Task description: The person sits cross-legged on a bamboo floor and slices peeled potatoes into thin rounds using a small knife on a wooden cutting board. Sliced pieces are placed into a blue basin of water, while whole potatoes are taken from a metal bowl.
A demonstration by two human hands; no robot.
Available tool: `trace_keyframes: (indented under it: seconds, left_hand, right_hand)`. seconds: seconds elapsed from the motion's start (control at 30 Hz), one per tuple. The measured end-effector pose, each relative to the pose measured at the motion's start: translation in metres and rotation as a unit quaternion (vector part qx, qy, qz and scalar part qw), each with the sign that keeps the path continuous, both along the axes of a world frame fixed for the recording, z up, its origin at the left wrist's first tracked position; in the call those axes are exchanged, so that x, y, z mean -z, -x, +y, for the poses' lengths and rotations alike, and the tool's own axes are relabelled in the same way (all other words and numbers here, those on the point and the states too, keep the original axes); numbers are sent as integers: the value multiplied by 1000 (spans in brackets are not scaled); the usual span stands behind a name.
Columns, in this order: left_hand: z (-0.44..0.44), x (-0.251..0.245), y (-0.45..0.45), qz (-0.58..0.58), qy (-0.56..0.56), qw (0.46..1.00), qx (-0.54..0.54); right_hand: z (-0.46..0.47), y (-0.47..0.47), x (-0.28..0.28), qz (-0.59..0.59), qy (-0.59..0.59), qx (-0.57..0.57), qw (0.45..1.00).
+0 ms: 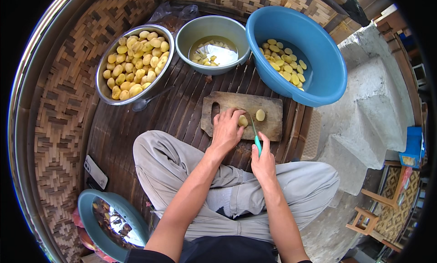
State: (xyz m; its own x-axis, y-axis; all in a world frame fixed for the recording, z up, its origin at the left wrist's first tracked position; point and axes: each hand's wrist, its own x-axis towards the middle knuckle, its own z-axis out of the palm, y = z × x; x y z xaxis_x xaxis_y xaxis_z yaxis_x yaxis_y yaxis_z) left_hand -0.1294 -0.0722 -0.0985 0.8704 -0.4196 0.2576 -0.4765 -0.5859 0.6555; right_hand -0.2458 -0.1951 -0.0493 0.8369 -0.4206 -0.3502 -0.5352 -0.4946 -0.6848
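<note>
A worn wooden cutting board (269,129) lies on the slatted floor in front of my crossed legs. My left hand (228,128) rests over its left half, fingers and thumb around a peeled potato piece (242,121). In my right hand (263,158) is a knife with a turquoise handle (257,145); its thin blade stands just right of that piece, over the board. Another pale potato piece (260,115) lies loose to the right of the blade. Beyond the board, a large blue plastic tub (327,68) holds many cut potato pieces (288,66).
A metal bowl (99,75) of whole peeled potatoes stands at the back left, a spoon (140,105) beside it. A grey-green basin (211,70) holds cut pieces in liquid. Near my left knee are a phone (95,171) and a tub of peelings (85,211). Concrete steps (362,123) drop away at right.
</note>
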Motion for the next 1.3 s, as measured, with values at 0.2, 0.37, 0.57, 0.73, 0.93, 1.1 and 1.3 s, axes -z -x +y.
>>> trace_keyframes:
  seconds: [0.2, 0.37, 0.57, 0.73, 0.93, 1.1, 1.3]
  left_hand:
    - [-1, 2, 0, 60, 29, 997, -23]
    - [3, 12, -2, 105, 77, 990, -45]
    - [3, 13, -2, 71, 50, 995, -49]
    - [3, 11, -3, 72, 44, 995, -50]
    - [3, 10, -4, 83, 40, 994, -53]
    - [2, 11, -3, 83, 40, 994, -60]
    - [2, 10, -3, 83, 39, 994, -62]
  right_hand:
    - [3, -1, 1, -7, -32, -32, 999]
    - [7, -7, -2, -26, 0, -90, 996]
    - [7, -7, -2, -42, 7, -99, 994]
    - [8, -7, 2, -53, 7, -99, 994]
    - [8, -6, 3, -59, 22, -103, 993]
    - [9, -6, 1, -41, 31, -105, 993]
    - [9, -8, 1, -49, 20, -105, 993]
